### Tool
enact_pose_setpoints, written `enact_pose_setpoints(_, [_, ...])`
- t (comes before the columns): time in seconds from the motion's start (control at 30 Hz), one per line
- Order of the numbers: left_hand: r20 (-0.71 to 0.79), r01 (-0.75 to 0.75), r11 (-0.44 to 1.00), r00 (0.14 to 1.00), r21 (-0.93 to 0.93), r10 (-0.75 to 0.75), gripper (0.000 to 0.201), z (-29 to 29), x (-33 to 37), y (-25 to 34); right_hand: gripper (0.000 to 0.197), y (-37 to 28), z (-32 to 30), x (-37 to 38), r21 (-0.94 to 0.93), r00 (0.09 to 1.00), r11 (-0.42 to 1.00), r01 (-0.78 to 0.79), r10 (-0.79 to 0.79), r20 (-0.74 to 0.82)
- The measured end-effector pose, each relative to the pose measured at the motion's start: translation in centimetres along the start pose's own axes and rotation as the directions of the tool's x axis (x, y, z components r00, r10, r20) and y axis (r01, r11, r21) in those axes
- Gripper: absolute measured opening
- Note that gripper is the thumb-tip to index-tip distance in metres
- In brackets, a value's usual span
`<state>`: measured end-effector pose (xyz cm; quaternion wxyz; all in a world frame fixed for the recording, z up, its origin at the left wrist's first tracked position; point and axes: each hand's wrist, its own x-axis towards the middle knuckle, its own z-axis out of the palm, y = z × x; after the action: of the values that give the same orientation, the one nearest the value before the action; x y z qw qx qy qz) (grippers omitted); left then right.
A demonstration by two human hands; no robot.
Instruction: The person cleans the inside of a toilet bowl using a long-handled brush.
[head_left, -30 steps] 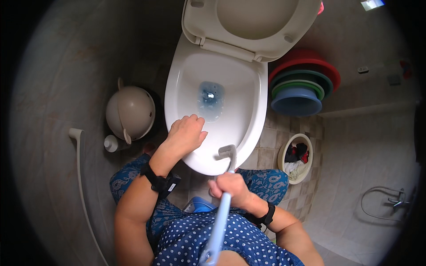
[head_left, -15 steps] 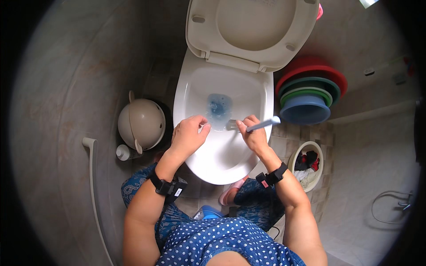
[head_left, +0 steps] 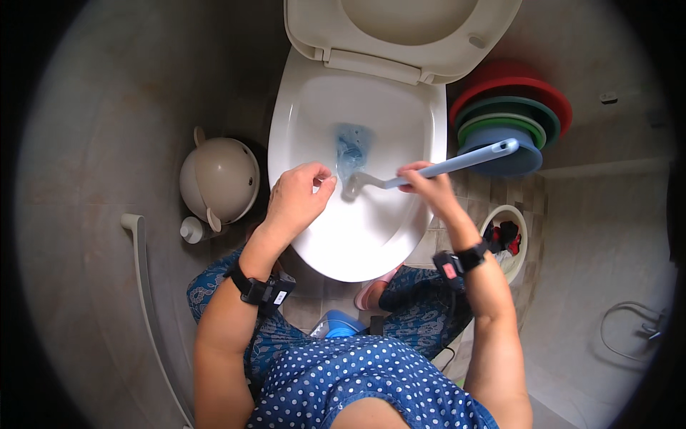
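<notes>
In my right hand (head_left: 432, 191) is a toilet brush with a light blue handle (head_left: 464, 161), held over the right rim. The brush's pale, bent head (head_left: 351, 187) reaches down into the white toilet bowl (head_left: 357, 247), beside a patch of blue water (head_left: 352, 150). Above the left side of the bowl is my left hand (head_left: 300, 194), fingers curled and thumb close to the fingertips. Whatever it may pinch is too faint to make out. The beige seat and lid (head_left: 400, 39) are raised at the far end.
Stacked basins, red (head_left: 514, 82), green and blue, stand right of the toilet. A pale basket (head_left: 520, 261) with dark cloths is nearer me. To the left are a round beige bin (head_left: 218, 179), a white bottle (head_left: 191, 230) and a grab bar (head_left: 143, 286). A shower hose hangs far right.
My right hand has moved right and slightly up, and the brush handle has swung outward, showing more of its length. The brush head has shifted left. My left hand stays nearly in place.
</notes>
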<state>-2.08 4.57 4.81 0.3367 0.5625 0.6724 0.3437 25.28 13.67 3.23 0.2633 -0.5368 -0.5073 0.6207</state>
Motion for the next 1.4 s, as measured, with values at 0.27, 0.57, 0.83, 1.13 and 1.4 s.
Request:
enact_pose_setpoints(0.27, [0.045, -0.019, 0.997, 0.999, 0.078, 0.015, 0.021, 0.5, 0.1, 0.2, 0.022, -7.0, -5.4, -3.2, -0.147, 0.995, 0.984, -0.098, 0.092, -0.044])
enact_pose_setpoints(0.57, [0.026, 0.014, 0.997, 1.0, 0.08, -0.016, 0.022, 0.4, 0.3, 0.5, 0.023, -3.7, -0.9, -2.4, -0.206, 0.954, 0.946, -0.25, 0.277, 0.115])
enact_pose_setpoints(0.83, [0.007, 0.03, 0.996, 1.0, 0.087, -0.031, 0.024, -0.1, 0.2, 0.6, 0.019, -4.9, -0.9, -2.1, -0.21, 0.892, 0.904, -0.372, 0.411, 0.189])
enact_pose_setpoints(1.13, [-0.014, 0.09, 0.996, 0.996, -0.003, -0.09, 0.021, -1.1, 0.0, 0.5, 0.017, -2.2, -1.6, -4.7, 0.072, 0.942, 0.939, -0.337, 0.337, 0.016])
enact_pose_setpoints(1.4, [-0.047, 0.096, 0.994, 0.994, -0.058, -0.099, 0.021, -1.3, 0.8, 0.2, 0.023, 1.0, 3.3, -6.3, 0.111, 0.946, 0.946, -0.304, 0.287, 0.147])
